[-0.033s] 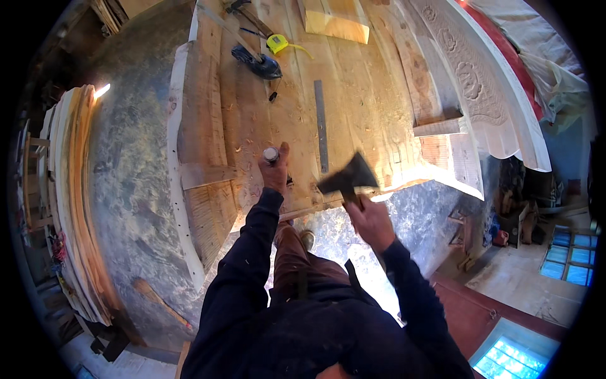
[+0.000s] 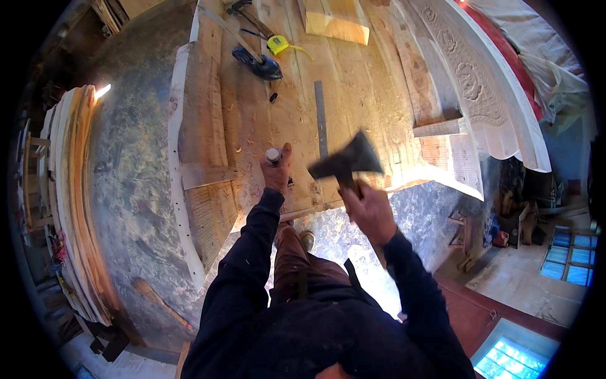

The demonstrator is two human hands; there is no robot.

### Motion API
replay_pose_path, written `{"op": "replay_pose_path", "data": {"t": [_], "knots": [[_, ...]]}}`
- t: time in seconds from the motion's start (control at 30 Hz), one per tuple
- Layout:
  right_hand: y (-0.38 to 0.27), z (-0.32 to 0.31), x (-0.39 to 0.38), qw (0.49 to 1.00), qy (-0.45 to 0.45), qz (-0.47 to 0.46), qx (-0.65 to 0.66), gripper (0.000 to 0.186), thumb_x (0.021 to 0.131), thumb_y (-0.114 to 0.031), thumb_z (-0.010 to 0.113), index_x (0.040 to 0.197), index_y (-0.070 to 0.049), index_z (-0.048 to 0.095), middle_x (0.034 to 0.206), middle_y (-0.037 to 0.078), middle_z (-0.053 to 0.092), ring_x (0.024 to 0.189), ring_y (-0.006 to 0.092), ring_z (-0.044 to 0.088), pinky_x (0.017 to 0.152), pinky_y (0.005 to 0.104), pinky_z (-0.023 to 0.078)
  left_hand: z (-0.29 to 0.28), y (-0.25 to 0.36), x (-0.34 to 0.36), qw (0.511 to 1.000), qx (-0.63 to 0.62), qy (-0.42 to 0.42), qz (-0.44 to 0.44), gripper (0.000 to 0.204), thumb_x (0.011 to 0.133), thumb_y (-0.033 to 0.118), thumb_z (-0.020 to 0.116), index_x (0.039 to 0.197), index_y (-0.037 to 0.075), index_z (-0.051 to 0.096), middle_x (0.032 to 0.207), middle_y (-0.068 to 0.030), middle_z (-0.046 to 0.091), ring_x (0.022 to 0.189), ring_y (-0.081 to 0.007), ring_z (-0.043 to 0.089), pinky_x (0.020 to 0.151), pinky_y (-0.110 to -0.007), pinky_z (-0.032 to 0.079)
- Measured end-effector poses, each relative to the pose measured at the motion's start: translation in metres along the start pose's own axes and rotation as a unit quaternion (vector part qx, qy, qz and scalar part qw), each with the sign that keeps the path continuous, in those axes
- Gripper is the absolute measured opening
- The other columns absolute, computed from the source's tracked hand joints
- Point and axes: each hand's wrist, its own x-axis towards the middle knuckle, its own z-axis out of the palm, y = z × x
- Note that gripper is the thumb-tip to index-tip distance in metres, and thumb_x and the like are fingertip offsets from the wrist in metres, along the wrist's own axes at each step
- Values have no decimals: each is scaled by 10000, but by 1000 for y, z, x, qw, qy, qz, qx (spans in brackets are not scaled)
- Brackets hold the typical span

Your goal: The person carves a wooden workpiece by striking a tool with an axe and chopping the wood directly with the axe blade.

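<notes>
My left hand (image 2: 276, 172) is closed around an upright chisel (image 2: 273, 155), seen nearly end-on, so mostly the pale round top of its handle shows. It stands over the near part of a plank bench top (image 2: 290, 120). To its right, my right hand (image 2: 371, 215) grips the wooden handle of a hatchet (image 2: 350, 159). The dark hatchet head is held in the air above the bench's near edge, slightly blurred. Beyond it a steel ruler (image 2: 320, 114) lies flat on the planks, its near end hidden behind the hatchet head.
Farther back lie a yellow tape measure (image 2: 276, 44), a hammer (image 2: 259, 24), a black object (image 2: 257, 64) of unclear kind and a wood block (image 2: 338, 28). A carved pale panel (image 2: 470, 82) borders the right. Stacked boards (image 2: 79, 202) stand left; a wooden-handled tool (image 2: 161, 302) lies on the floor.
The hatchet and my right hand have shifted slightly up and to the left in the picture. My left hand and the chisel have barely moved.
</notes>
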Motion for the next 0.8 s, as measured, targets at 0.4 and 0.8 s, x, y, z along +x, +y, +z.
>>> {"op": "replay_pose_path", "data": {"t": [0.4, 0.8], "knots": [[-37, 16, 115, 987, -96, -56, -115, 419, 974, -378, 589, 892, 28, 651, 777, 274, 647, 809, 475, 642, 730, 526, 501, 1, 9, -3, 999, 1, -46, -3, 212, 918, 125, 746, 764, 67, 612, 697, 73, 574, 628, -32, 504, 530, -257, 392], [-35, 36, 96, 989, -44, -97, -104, 351, 970, -347, 637, 998, 3, 610, 780, 263, 647, 746, 423, 663, 629, 465, 512, -4, -15, 10, 996, 21, -71, 55, 52, 893, 1, 611, 930, 9, 647, 811, 33, 621, 745, -78, 574, 613, -291, 465]]}}
